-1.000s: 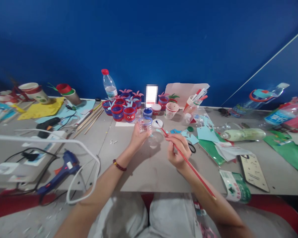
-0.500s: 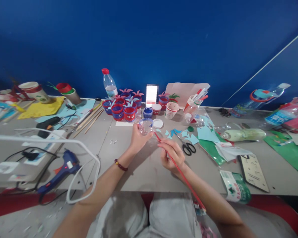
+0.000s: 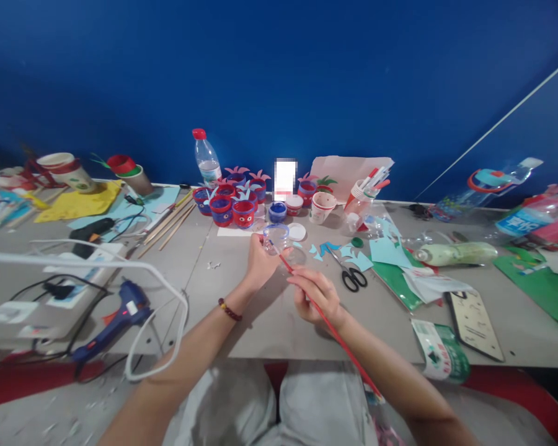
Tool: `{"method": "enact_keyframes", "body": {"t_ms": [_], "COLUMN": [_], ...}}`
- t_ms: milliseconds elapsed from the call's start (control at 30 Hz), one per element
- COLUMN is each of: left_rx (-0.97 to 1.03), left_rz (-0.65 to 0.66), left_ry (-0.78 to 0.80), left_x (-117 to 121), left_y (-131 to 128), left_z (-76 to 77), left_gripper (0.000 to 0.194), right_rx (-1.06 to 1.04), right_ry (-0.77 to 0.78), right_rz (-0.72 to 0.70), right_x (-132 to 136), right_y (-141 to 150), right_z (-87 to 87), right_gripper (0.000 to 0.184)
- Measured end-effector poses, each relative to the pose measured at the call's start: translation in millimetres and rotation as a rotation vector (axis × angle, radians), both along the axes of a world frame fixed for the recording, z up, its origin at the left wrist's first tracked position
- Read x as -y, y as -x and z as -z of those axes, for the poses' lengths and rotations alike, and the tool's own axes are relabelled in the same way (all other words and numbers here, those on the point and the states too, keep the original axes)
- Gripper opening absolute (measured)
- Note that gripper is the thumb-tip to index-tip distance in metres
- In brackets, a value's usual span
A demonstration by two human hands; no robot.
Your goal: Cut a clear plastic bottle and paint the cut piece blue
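My left hand (image 3: 260,263) is closed around a clear plastic cup (image 3: 277,238) whose rim is painted blue. My right hand (image 3: 317,293) grips a long red paintbrush (image 3: 333,331), its tip at the side of the cup. Just behind them stands an open jar of blue paint (image 3: 278,212), with a white lid (image 3: 297,232) lying beside it. A red paint jar (image 3: 294,204) with a white top is right of the blue one. Several red and blue painted cups (image 3: 244,214) with paper leaves and eyes are grouped to the left.
Black-handled scissors (image 3: 354,279) and blue paper scraps (image 3: 357,256) lie right of my hands. A paper cup (image 3: 322,207) and a pen holder (image 3: 357,197) stand behind. To the left are wooden sticks (image 3: 170,226), a glue gun (image 3: 116,319) and a looping white cable (image 3: 184,303).
My right hand has moved left with the paintbrush, bringing its tip from above the white lid to the cup. More of the scissors shows. My left hand has stayed nearly in place.
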State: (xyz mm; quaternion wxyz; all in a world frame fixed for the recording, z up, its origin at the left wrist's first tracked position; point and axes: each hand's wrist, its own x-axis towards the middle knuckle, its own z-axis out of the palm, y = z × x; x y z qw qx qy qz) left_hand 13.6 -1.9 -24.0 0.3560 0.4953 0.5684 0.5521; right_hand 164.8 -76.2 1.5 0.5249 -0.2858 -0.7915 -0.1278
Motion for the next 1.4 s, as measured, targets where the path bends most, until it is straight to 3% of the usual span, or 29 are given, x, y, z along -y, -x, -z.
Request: {"method": "enact_keyframes", "body": {"t_ms": [200,733,1133,1400], "left_rx": [0.003,0.105,0.199,0.264], "left_rz": [0.011,0.016,0.196,0.248], "left_ry": [-0.001,0.030,-0.016,-0.025], "left_x": [-0.2,1.8,-1.5,-3.9], "left_y": [1.1,-2.1,2.3,2.0], "left_z": [1.3,-14.9,-15.2,-13.4], "left_gripper": [0.059,0.053,0.052,0.053], "right_rx": [-0.044,-0.252,-0.317,-0.277], "right_ry": [0.001,0.040,0.050,-0.002], "right_rz": [-0.021,0.031,0.080,0.102], "right_x": [-0.4,-8.1,-9.8,-8.3], "right_y": [0.9,-4.2,-7.6,-9.4], "right_z": [-2.7,-11.9,-16.5,-19.6], "right_gripper": [0.030,0.027,0.026,0.026]}}
